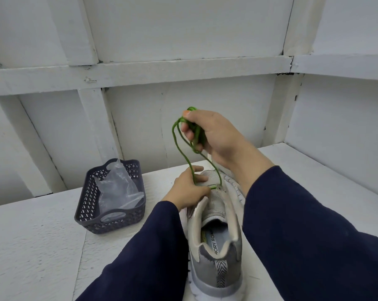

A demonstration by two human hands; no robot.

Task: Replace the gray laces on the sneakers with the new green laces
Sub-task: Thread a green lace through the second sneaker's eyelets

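Note:
A grey and beige sneaker [216, 253] stands on the white table, heel toward me, with no laces on its upper eyelets. A green lace [184, 153] runs through the eyelets near the toe, and both strands rise from there. My right hand [212, 135] holds the bunched lace above the shoe, fingers curled round it. My left hand [189, 190] grips the shoe's left side near the toe, where one green strand passes by its fingers. A second sneaker [234, 183] lies behind the first, mostly hidden by my right arm.
A dark grey perforated basket [92, 216] stands at the left of the shoe, with a clear plastic bag [118, 190] in it. White panelled walls rise close behind the table and at the right.

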